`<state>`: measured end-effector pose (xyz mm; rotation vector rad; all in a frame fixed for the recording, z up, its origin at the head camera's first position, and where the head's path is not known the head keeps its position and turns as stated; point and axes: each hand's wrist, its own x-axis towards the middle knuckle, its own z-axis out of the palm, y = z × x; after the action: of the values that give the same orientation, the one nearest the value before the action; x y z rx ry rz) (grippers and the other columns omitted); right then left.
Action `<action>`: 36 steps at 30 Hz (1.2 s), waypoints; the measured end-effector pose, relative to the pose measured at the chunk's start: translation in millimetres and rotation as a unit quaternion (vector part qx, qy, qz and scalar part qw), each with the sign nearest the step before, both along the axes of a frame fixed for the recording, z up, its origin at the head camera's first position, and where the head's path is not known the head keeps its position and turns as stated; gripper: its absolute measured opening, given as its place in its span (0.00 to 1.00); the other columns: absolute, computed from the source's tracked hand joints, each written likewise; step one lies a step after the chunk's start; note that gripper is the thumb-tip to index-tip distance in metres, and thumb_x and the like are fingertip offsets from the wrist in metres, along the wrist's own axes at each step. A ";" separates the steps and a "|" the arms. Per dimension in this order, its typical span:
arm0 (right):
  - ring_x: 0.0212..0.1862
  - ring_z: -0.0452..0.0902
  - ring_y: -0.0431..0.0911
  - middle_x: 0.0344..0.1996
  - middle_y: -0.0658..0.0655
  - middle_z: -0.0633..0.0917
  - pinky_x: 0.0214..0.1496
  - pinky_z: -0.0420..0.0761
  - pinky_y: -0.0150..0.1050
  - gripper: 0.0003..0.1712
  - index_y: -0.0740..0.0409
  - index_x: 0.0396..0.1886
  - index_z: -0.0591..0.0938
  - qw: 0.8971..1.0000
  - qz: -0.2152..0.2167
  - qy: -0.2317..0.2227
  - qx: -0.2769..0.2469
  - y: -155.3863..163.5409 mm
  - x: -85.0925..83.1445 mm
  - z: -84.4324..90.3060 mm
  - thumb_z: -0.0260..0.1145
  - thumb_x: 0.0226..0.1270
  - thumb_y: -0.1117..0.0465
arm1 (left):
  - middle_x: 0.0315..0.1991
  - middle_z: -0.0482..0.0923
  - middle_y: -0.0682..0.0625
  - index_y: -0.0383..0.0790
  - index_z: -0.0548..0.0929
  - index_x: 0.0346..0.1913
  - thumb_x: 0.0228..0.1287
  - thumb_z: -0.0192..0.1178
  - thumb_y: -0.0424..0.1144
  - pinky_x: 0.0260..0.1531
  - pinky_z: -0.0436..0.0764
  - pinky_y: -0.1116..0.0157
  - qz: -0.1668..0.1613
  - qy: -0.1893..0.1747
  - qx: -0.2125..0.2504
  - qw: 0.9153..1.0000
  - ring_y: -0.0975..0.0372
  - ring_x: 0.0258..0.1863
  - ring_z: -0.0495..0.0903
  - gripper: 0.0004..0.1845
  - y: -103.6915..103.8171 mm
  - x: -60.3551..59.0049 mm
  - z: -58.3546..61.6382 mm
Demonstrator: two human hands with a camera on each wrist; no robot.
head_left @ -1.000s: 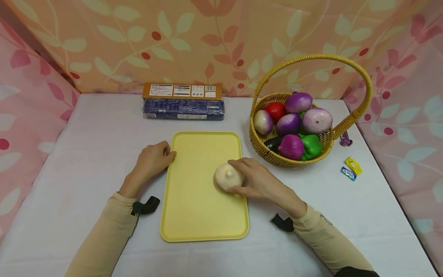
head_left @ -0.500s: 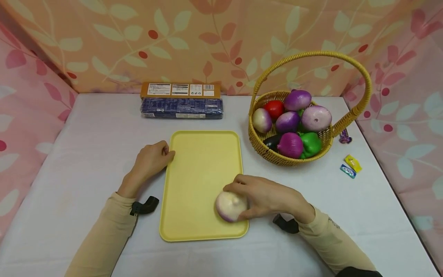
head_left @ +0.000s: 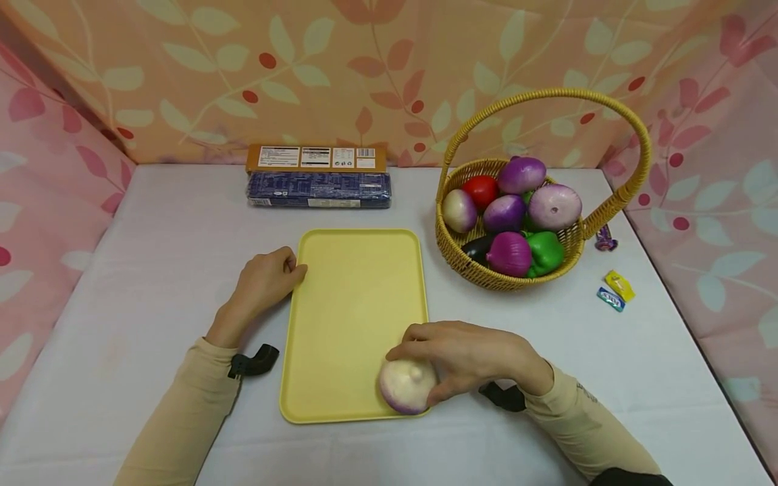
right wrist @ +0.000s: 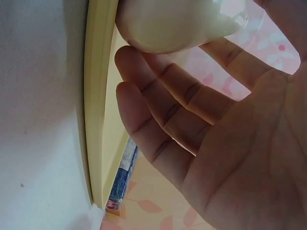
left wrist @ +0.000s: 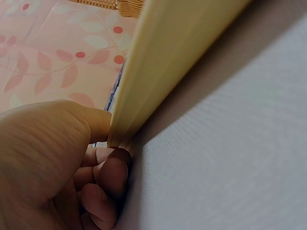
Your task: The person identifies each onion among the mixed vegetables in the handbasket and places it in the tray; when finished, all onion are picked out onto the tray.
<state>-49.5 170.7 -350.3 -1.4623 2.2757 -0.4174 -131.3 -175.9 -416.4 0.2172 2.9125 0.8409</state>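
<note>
Turnip (head_left: 406, 386), white with a purple underside, sits at the near right corner of the yellow tray (head_left: 346, 317), close to the rim. Right hand (head_left: 471, 358) grips it from the side, thumb at the near side, fingers curled round the far side; palm stands off it. Whether it bears fully on the tray: cannot tell.

Left hand (head_left: 266, 280) pinches the tray's left rim between thumb and bent fingers.

Handling, by judgement: turnip firm, probably light, perhaps a model; glossy skin could slip, and the round body may roll. Best hold is across the widest part, clear of the small nub on top. Tray looks stiff and smooth; steady it by the rim.

Around: the raised rim is the nearest obstacle. Beyond the tray's far right corner, a wicker basket (head_left: 463, 268) holds a tomato (head_left: 480, 192), purple onion (head_left: 509, 254) and green pepper (head_left: 545, 254); its tall handle (head_left: 641, 152) would hinder reaching in from above. Blue packet (head_left: 319, 190) lies behind the tray, well apart.
</note>
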 end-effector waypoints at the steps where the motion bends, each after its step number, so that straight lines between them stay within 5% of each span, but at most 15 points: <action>1: 0.53 0.75 0.36 0.51 0.42 0.77 0.56 0.77 0.34 0.40 0.41 0.63 0.74 1.000 0.002 0.003 0.000 0.2 0.0 0.1 0.77 0.49 0.44 | 0.18 0.71 0.50 0.41 0.74 0.29 0.67 0.55 0.43 0.20 0.63 0.65 0.000 0.001 0.001 1.000 0.59 0.17 0.67 0.11 0.0 -0.1 -0.3; 7: 0.54 0.75 0.37 0.53 0.45 0.78 0.57 0.77 0.35 0.41 0.46 0.66 0.73 1.000 -0.004 0.017 0.006 4.0 -2.8 5.9 0.76 0.52 0.44 | 0.18 0.71 0.50 0.41 0.74 0.29 0.67 0.55 0.44 0.20 0.64 0.65 -0.002 0.001 0.001 1.000 0.59 0.17 0.67 0.11 -0.5 -0.7 -1.0; 11: 0.57 0.76 0.41 0.55 0.49 0.80 0.60 0.77 0.41 0.33 0.49 0.65 0.75 0.994 -0.080 0.064 -0.038 15.4 -13.8 16.6 0.72 0.59 0.49 | 0.18 0.71 0.50 0.41 0.74 0.29 0.67 0.55 0.43 0.20 0.64 0.65 -0.003 0.001 0.001 1.000 0.59 0.17 0.67 0.11 -0.4 -0.9 -0.2; 13: 0.57 0.76 0.45 0.54 0.53 0.81 0.60 0.76 0.45 0.28 0.52 0.62 0.77 0.978 -0.140 0.127 -0.085 25.8 -23.9 21.3 0.70 0.62 0.53 | 0.18 0.71 0.50 0.41 0.74 0.29 0.67 0.55 0.43 0.20 0.64 0.65 -0.003 0.000 0.000 1.000 0.59 0.17 0.67 0.11 -0.3 -1.0 0.2; 16: 0.57 0.75 0.53 0.54 0.59 0.81 0.61 0.73 0.50 0.24 0.57 0.57 0.80 0.937 -0.225 0.230 -0.138 46.7 -41.1 26.1 0.70 0.60 0.60 | 0.18 0.71 0.50 0.41 0.74 0.30 0.67 0.54 0.44 0.20 0.64 0.65 -0.004 -0.004 -0.001 1.000 0.59 0.17 0.67 0.11 -0.3 -0.9 0.6; 19: 0.59 0.71 0.60 0.56 0.65 0.78 0.61 0.68 0.58 0.25 0.59 0.56 0.80 0.906 -0.287 0.284 -0.124 68.6 -52.9 29.1 0.70 0.57 0.63 | 0.18 0.71 0.50 0.40 0.74 0.30 0.67 0.54 0.44 0.20 0.64 0.65 -0.004 -0.008 -0.002 1.000 0.59 0.17 0.67 0.11 -0.6 -0.4 0.6; 25: 0.61 0.68 0.67 0.61 0.69 0.74 0.60 0.66 0.67 0.27 0.57 0.60 0.78 0.910 -0.340 0.239 -0.001 92.0 -54.8 34.2 0.67 0.59 0.61 | 0.18 0.70 0.50 0.41 0.74 0.29 0.67 0.55 0.44 0.21 0.63 0.64 -0.001 -0.002 -0.003 1.000 0.59 0.18 0.67 0.11 -1.9 0.7 -0.2; 30: 0.56 0.71 0.67 0.58 0.70 0.75 0.59 0.70 0.63 0.27 0.57 0.62 0.77 0.910 -0.357 0.213 0.014 91.9 -54.3 35.3 0.65 0.61 0.61 | 0.19 0.70 0.50 0.41 0.74 0.30 0.68 0.55 0.44 0.21 0.64 0.64 0.000 0.000 -0.001 1.000 0.59 0.18 0.67 0.11 -2.2 0.9 -0.4; 36: 0.54 0.70 0.64 0.55 0.70 0.73 0.56 0.72 0.62 0.30 0.56 0.64 0.76 0.881 -0.409 0.236 -0.023 88.5 -52.0 41.5 0.69 0.60 0.57 | 0.19 0.71 0.50 0.41 0.73 0.30 0.68 0.54 0.44 0.21 0.64 0.65 -0.004 -0.002 0.001 1.000 0.59 0.18 0.67 0.11 -1.2 0.1 0.0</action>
<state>-101.5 259.3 -308.8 -0.5610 3.2506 -0.3642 -131.2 -177.1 -416.4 0.2260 2.9064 0.8422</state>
